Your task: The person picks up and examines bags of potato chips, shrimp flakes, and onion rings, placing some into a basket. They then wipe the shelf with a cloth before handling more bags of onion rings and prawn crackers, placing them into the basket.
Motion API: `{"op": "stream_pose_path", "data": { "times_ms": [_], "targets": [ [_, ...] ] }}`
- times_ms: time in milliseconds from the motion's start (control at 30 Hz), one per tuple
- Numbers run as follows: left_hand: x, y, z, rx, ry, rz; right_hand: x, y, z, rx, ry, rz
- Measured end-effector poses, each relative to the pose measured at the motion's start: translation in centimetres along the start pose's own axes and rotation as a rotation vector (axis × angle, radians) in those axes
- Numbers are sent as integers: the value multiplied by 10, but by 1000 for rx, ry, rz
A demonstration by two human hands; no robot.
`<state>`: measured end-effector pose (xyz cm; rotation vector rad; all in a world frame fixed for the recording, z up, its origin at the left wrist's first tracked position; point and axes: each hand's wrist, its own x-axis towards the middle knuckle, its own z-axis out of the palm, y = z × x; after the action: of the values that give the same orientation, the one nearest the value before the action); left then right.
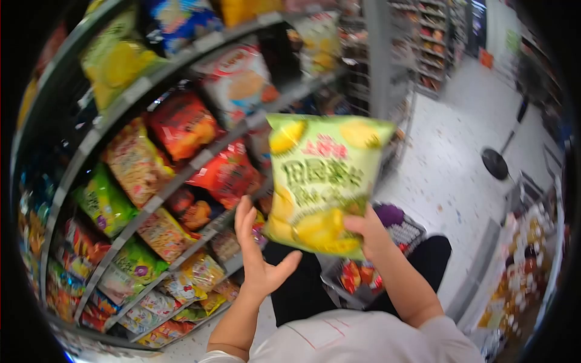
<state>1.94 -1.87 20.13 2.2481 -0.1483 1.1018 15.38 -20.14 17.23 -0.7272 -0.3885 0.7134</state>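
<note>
A light green snack bag (321, 181) with yellow pictures and printed characters is held up in front of me, upright, its front facing me. My right hand (370, 233) grips its lower right edge, thumb on the front and the other fingers hidden behind. To the left of the bag, my left hand (261, 257) is raised with thumb and fingers spread, holding nothing. Below the bag, between my legs, is a dark basket (414, 233) with red packages (357, 275) and a purple item (388, 215) inside.
Tiered shelves (209, 42) full of snack bags rise on the left, close to my left hand. On the right stands a display of packaged goods (520, 272). A pale speckled floor (442, 145) runs ahead, with a long-handled dark object (495, 163) on it.
</note>
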Motion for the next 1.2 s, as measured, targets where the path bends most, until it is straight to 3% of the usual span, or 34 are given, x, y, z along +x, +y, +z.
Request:
{"op": "stream_pose_path", "data": {
  "times_ms": [100,167,267,300,367,400,433,500,567,633,700,800,967,1100,1167,1200],
  "targets": [
    [18,10,-22,-542,-180,-339,2,7,7,-82,-80,-12],
    [33,28,-48,-554,-336,-453,8,5,8,-146,-195,-19],
    [38,32,-77,-401,-394,-384,24,0,13,-336,-409,-34],
    [39,39,-79,-633,-312,-476,30,-3,21,-396,-510,-39],
    [44,42,-99,-554,-229,-493,46,-15,57,-414,-621,-80],
    [52,44,-110,-630,-114,-464,56,-27,87,-551,-548,-162],
    [59,35,-125,-573,-43,-352,67,-37,119,-682,-466,-245],
    [87,39,-170,-462,92,-238,95,-49,187,-578,-603,-481],
    [119,45,-218,-269,325,-241,121,-60,254,-533,-695,-540],
    [151,36,-272,-212,396,-121,144,-76,319,-638,-779,-556],
    [176,22,-320,-105,451,-20,174,-76,370,-630,-883,-813],
    [202,-1,-382,-81,381,47,204,-68,418,-729,-791,-964],
    [212,-30,-415,-108,242,-20,244,-42,440,-801,-784,-951],
    [209,-36,-407,-161,217,-229,260,-32,439,-982,-692,-893],
    [209,-30,-402,-65,280,-437,272,-32,443,-1057,-584,-1100],
    [210,-32,-404,-59,270,-468,270,-35,444,-1049,-601,-1079]
  ]
}}
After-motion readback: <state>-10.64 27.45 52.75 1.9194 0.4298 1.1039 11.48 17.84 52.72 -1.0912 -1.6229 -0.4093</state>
